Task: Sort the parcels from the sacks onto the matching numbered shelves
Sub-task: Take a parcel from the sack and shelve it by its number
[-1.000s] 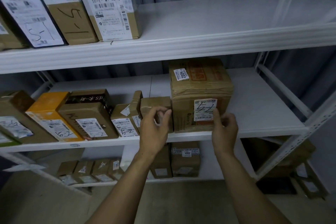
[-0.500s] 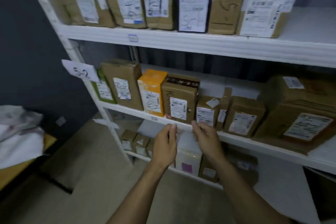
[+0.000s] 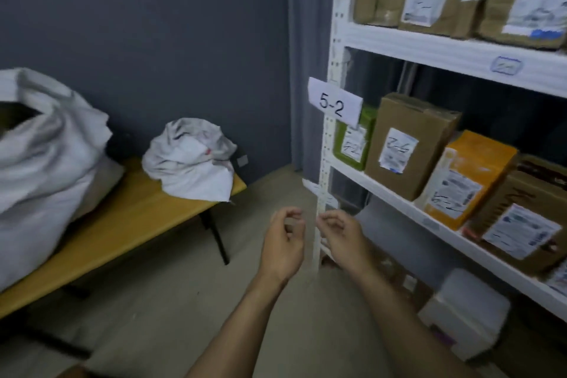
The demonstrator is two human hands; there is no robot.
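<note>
Brown parcel (image 3: 408, 144) (white handwritten label) stands upright on white shelf (image 3: 389, 191).

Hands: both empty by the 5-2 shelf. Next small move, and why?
Likely reach the left hand toward the big sack on the bench for a parcel: it and the right hand hold nothing, and that sack's mouth looks open.
</note>
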